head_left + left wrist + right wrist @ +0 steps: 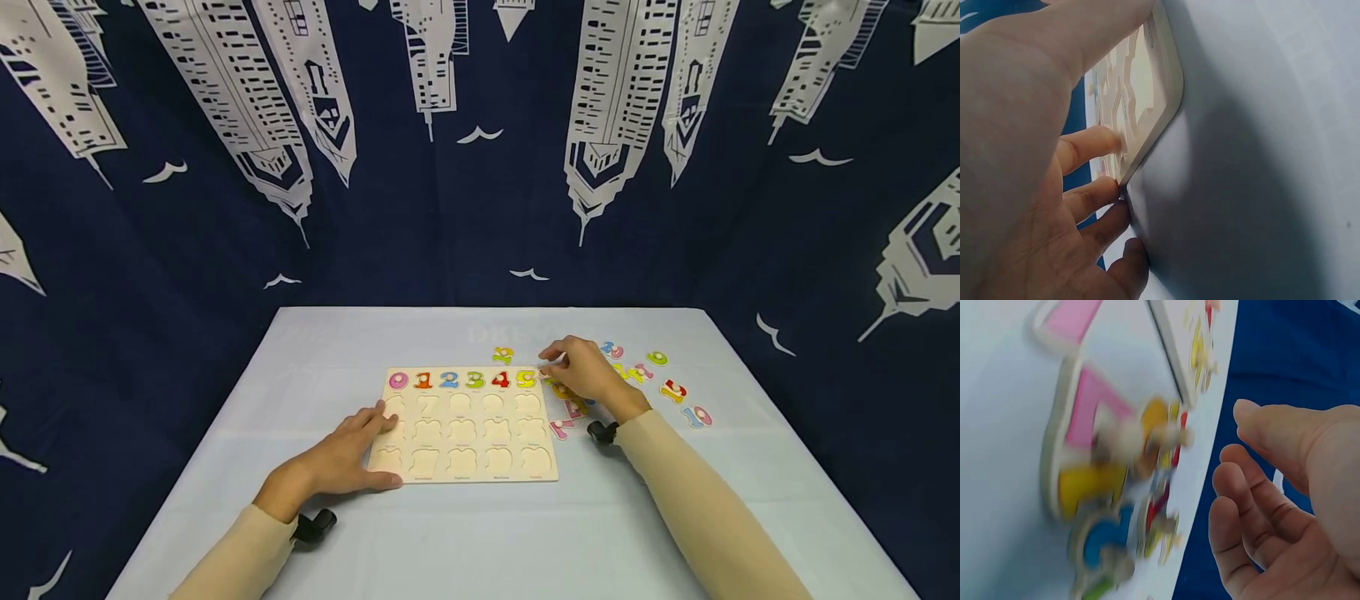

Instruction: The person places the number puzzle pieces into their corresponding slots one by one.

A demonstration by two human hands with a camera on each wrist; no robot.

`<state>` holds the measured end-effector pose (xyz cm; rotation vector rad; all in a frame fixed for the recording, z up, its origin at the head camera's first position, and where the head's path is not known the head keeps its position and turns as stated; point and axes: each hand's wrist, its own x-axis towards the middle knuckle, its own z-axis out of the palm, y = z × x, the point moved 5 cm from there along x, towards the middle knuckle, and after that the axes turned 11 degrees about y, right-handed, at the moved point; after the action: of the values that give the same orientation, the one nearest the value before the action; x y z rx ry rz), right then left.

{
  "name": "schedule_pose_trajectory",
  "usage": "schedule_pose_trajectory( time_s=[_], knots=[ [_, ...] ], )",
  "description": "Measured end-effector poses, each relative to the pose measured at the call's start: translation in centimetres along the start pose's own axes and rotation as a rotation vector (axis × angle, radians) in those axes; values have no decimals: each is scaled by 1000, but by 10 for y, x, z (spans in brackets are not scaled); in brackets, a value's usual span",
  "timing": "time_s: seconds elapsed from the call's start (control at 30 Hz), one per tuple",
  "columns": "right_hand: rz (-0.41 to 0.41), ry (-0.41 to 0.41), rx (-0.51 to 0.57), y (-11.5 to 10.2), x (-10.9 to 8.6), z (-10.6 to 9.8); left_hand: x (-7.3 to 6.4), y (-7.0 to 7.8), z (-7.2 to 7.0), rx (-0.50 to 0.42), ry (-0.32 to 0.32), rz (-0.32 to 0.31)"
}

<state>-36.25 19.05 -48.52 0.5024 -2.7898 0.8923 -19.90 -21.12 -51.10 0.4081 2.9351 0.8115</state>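
Observation:
A pale wooden number board (442,433) lies on the table, its top row filled with coloured digits from 0 to 5 and the rows below showing bare recesses. My left hand (341,458) rests on the board's left side, fingers at the left edge and thumb along the near left corner. In the left wrist view the index fingertip (1110,140) touches the board's surface. Over the board's upper right corner hovers my right hand (588,379), its thumb and fingers apart with nothing between them. Beneath it lie knobbed number pieces, one pink and yellow (1094,406).
Several number pieces are scattered right of the board, including a green one (657,358), a red and orange one (673,391) and a pink and blue one (697,416). Another piece (502,356) lies just behind the board. A dark blue patterned cloth (450,208) hangs beyond the white table.

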Motion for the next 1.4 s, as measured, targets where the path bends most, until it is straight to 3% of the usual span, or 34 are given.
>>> schedule_pose_trajectory(
  time_s=[0.23, 0.5, 0.7, 0.97, 1.1, 1.4],
  knots=[
    [-3, -41, -13, 18, -6, -13, 0, 1, -1, 4, 3, 12],
    [-46, -163, 38, 26, -15, -10, 1, 1, -1, 6, 1, 1],
    [-87, -179, 49, 30, -19, -6, -1, 1, 0, 20, 5, 8],
    [-79, -128, 12, 30, -20, -7, 1, -6, -3, 6, 9, 42],
    [-68, -51, -11, 25, -20, -10, 2, -13, -4, -13, 29, 65],
    [-130, 82, 59, -21, -15, -7, 1, -20, -8, 3, 85, 111]
  ],
)
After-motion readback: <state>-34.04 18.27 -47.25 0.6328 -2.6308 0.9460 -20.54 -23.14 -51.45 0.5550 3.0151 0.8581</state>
